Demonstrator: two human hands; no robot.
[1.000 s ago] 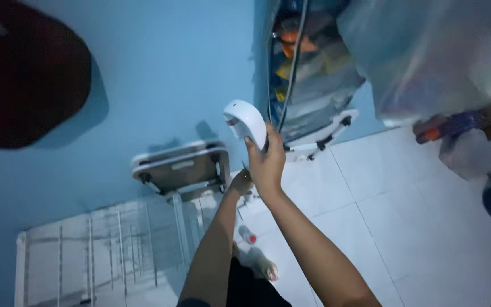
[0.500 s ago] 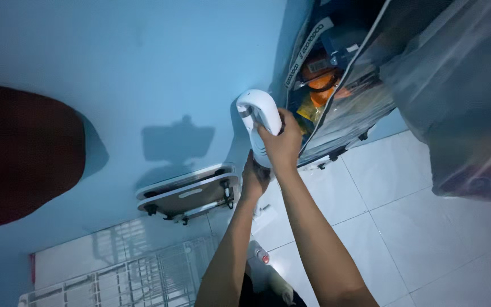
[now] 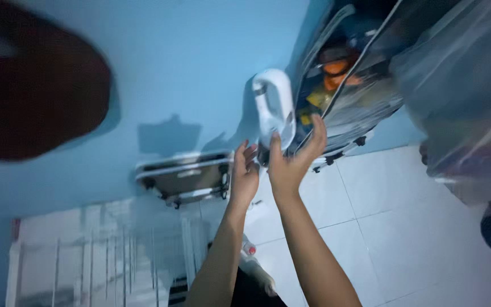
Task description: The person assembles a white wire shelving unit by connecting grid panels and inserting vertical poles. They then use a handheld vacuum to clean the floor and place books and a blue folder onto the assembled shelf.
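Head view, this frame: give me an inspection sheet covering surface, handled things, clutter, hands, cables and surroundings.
Surface: white tiled floor, bare where visible.
Handled things: white oval device, upright against the blue wall.
Clutter: wheeled rack stuffed with orange and yellow items; small wheeled platform; white wire rack; clear plastic sheeting.
Hands: right hand open, cupping the device's lower end; left hand open, just beside it, contact unclear.
Cables: nothing seen.
Surroundings: dim light; blurred dark red shape at upper left; dark shapes at the right edge, too blurred to tell.
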